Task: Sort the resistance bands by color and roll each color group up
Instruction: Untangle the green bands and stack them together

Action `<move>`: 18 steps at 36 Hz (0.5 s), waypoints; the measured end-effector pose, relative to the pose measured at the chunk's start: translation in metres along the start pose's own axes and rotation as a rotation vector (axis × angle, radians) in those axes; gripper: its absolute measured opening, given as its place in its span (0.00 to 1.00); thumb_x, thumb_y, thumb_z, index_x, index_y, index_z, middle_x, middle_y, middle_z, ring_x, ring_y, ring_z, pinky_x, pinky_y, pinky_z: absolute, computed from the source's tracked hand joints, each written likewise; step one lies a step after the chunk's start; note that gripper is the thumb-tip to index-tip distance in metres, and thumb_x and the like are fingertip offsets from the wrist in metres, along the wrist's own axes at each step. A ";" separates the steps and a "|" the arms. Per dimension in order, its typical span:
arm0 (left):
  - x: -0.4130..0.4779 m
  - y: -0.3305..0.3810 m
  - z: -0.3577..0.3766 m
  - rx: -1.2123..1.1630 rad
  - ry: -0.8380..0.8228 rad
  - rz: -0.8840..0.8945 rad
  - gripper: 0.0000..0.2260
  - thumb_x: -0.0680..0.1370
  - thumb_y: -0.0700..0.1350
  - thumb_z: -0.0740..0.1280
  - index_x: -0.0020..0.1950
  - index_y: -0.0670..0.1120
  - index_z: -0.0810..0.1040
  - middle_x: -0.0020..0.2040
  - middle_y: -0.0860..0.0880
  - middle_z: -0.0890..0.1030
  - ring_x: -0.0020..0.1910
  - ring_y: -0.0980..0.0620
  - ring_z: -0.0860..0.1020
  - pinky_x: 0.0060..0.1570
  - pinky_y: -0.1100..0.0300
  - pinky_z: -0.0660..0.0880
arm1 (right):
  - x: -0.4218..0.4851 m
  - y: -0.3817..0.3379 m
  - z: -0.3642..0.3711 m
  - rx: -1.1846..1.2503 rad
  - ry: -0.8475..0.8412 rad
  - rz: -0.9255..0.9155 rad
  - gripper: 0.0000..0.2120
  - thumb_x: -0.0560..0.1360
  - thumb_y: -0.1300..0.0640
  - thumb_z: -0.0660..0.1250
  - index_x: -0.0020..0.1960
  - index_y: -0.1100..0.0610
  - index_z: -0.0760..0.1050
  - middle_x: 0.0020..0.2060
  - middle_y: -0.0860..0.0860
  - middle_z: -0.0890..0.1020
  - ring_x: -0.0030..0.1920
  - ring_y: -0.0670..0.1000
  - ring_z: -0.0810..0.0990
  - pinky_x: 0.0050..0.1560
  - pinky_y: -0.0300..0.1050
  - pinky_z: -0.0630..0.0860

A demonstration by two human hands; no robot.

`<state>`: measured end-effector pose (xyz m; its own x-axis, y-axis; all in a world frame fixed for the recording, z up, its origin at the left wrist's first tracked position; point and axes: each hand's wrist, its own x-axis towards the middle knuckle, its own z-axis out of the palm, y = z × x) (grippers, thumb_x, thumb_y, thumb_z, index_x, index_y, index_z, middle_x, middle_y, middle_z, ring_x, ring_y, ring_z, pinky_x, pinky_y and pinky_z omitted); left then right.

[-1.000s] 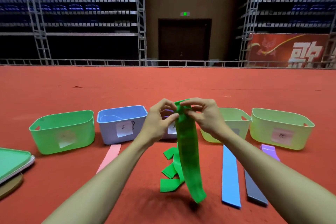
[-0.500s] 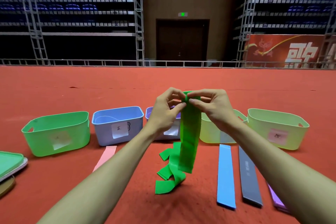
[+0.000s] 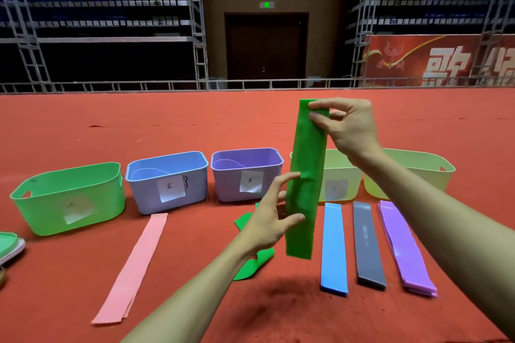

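A green resistance band [image 3: 305,175] hangs straight down in the air. My right hand [image 3: 348,128] pinches its top end. My left hand [image 3: 271,217] is lower, with straight fingers touching the band's left edge near its middle. More green bands [image 3: 250,264] lie crumpled on the red floor behind my left wrist. Flat on the floor lie pink bands [image 3: 133,270] at the left, and a blue band [image 3: 333,248], a grey band [image 3: 367,245] and a purple stack [image 3: 404,248] at the right.
A row of bins stands behind the bands: green [image 3: 69,198], blue [image 3: 167,178], purple [image 3: 248,172] and two pale yellow-green ones [image 3: 338,178] [image 3: 418,172]. Lids [image 3: 8,245] are stacked at the left edge. The floor is red carpet.
My right hand has lifted the green band higher, clear of the floor pile. My left hand has let go of the top and dropped to the band's middle.
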<state>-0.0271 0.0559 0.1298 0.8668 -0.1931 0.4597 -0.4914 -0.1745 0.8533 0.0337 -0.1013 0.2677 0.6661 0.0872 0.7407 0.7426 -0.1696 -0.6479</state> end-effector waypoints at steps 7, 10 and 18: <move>-0.021 -0.023 0.011 -0.038 0.052 -0.068 0.32 0.72 0.33 0.71 0.65 0.63 0.67 0.56 0.46 0.80 0.50 0.51 0.81 0.53 0.49 0.79 | 0.006 0.014 -0.019 -0.022 0.124 0.054 0.11 0.71 0.67 0.72 0.52 0.57 0.81 0.45 0.54 0.84 0.35 0.38 0.80 0.43 0.34 0.79; -0.027 -0.028 0.013 -0.065 0.072 -0.089 0.29 0.71 0.35 0.71 0.63 0.64 0.70 0.52 0.45 0.81 0.51 0.45 0.81 0.54 0.47 0.79 | 0.007 0.018 -0.025 -0.023 0.152 0.089 0.10 0.71 0.66 0.72 0.52 0.58 0.81 0.45 0.55 0.84 0.38 0.42 0.81 0.45 0.37 0.80; -0.035 -0.041 0.020 -0.138 0.140 -0.129 0.20 0.70 0.34 0.72 0.55 0.54 0.74 0.46 0.47 0.85 0.48 0.50 0.83 0.48 0.56 0.79 | 0.011 0.026 -0.032 -0.016 0.165 0.137 0.08 0.71 0.65 0.73 0.49 0.56 0.82 0.44 0.53 0.84 0.44 0.50 0.83 0.52 0.51 0.81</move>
<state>-0.0393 0.0504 0.0739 0.9297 -0.0401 0.3661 -0.3679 -0.0538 0.9283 0.0581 -0.1363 0.2652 0.7394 -0.0997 0.6658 0.6437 -0.1849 -0.7426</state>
